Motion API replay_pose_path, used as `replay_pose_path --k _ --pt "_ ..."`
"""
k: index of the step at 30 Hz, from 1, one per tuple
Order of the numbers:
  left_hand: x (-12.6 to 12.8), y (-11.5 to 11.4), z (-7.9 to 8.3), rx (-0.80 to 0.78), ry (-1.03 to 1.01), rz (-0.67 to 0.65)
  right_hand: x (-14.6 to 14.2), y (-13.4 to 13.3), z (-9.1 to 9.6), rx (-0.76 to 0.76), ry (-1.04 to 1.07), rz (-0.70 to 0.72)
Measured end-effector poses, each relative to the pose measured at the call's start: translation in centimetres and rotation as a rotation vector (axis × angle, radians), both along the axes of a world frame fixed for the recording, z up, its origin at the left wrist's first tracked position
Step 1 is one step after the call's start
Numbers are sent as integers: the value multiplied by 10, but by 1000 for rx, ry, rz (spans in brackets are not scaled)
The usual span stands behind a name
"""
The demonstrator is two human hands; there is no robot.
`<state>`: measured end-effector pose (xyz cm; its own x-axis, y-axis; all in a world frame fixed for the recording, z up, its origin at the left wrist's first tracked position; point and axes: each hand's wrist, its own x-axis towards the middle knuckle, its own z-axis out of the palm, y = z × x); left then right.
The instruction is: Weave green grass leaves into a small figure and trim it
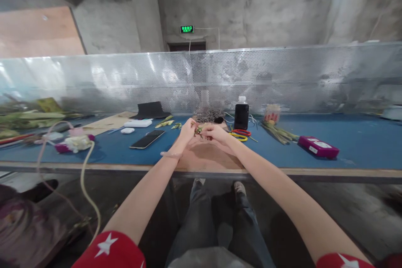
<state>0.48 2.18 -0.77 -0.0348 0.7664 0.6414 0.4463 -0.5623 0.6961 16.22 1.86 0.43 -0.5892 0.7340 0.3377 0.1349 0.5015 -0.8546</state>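
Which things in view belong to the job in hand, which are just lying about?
In hand, apparently: small plant piece, left hand, right hand, brown sheet beneath; perhaps red-handled tool.
Lying about, likely: black phone, small white case, purple box, black bottle.

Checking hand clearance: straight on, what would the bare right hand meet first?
Ahead of the right hand, likely the small green-brown plant sprig, then the bare left hand; depth is unclear.
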Motion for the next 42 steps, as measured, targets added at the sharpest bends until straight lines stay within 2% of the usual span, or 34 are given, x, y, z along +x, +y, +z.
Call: replay_pose_path --k 5,11,13,17,20,23,27,42 --pt "1 -5 4 68 37 93 1 -1 3 45 -19 18" --pt "1 -5 4 41 -13 39 2 -7 6 89 -60 -30" --pt "-1 -5 3 -23 -29 -20 3 -8 5 99 -69 -83" --pt "-2 -3 1 -264 -93 -114 4 -8 4 112 -67 -240" --pt "-1 -4 0 -373 -21 -220 6 -8 6 121 -60 -300" --pt "0 -6 0 -339 66 -326 5 -6 6 111 -68 -289" --pt "-1 -7 0 -279 49 -324 4 0 2 75 -34 -314" --pt "0 -9 -4 -326 48 -475 8 8 3 104 157 -380"
